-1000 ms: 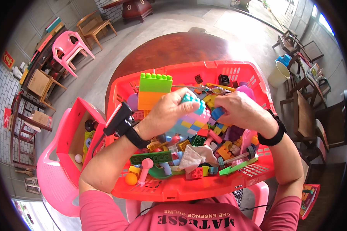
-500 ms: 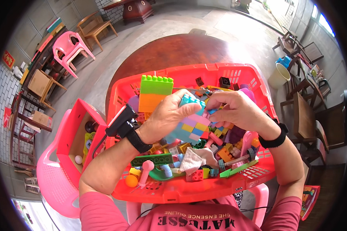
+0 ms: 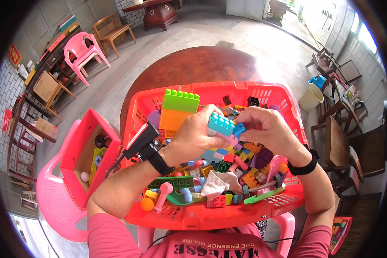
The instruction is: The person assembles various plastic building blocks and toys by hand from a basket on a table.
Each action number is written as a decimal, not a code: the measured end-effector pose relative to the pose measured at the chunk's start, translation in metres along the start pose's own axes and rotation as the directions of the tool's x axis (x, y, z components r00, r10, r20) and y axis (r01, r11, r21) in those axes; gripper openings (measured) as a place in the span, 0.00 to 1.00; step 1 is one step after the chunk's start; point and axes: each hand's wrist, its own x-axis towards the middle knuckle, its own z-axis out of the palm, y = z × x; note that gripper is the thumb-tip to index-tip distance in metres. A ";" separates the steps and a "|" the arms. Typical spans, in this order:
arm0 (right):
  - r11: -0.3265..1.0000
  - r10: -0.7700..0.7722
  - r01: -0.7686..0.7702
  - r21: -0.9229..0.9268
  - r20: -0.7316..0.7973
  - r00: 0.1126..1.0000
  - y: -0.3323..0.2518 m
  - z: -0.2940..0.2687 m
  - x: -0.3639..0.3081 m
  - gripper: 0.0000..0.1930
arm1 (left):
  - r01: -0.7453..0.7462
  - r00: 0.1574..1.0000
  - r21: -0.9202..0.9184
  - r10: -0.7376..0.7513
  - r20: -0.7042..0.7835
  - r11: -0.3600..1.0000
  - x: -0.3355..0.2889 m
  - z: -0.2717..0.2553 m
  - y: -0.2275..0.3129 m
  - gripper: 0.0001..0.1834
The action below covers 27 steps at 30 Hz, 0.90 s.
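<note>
Above the basket, my left hand [image 3: 194, 134] is closed round a building-block assembly [image 3: 221, 124], with turquoise studded bricks on top and pink ones beneath. Multicoloured bricks show below it; whether they are joined on, I cannot tell. At its right side my right hand [image 3: 268, 129] pinches a small blue brick [image 3: 239, 129], close against the assembly. Contact between the two is hard to make out. The red plastic basket [image 3: 193, 220] under both hands is full of loose toy pieces. A tall green-and-orange block stack [image 3: 179, 109] stands behind my left hand.
A whitish cloth [image 3: 215, 185] lies on the toys. The basket rests by a round brown table [image 3: 172, 64]. To the left, a red box [image 3: 75, 150] with toys sits on a pink plastic chair [image 3: 51, 198]. A cream bin [image 3: 311, 97] and wooden chairs stand at right.
The assembly has been tilted so its turquoise studded top shows more. The blue brick is now more visible in my right fingers. The whole view has shifted slightly.
</note>
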 end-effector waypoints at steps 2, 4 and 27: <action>0.998 -0.002 0.002 -0.065 -0.007 1.000 0.000 0.002 -0.001 0.13 | 0.007 1.000 0.002 -0.007 0.000 1.000 -0.002 0.002 0.002 0.27; 0.996 -0.020 0.019 -0.093 -0.009 1.000 0.000 0.004 0.000 0.13 | -0.001 1.000 -0.002 0.001 0.002 1.000 -0.003 0.004 0.003 0.26; 0.926 -0.246 0.248 -0.286 0.042 0.968 -0.001 0.015 -0.001 0.16 | 0.054 0.999 -0.110 -0.054 0.007 0.993 -0.013 0.014 0.005 0.21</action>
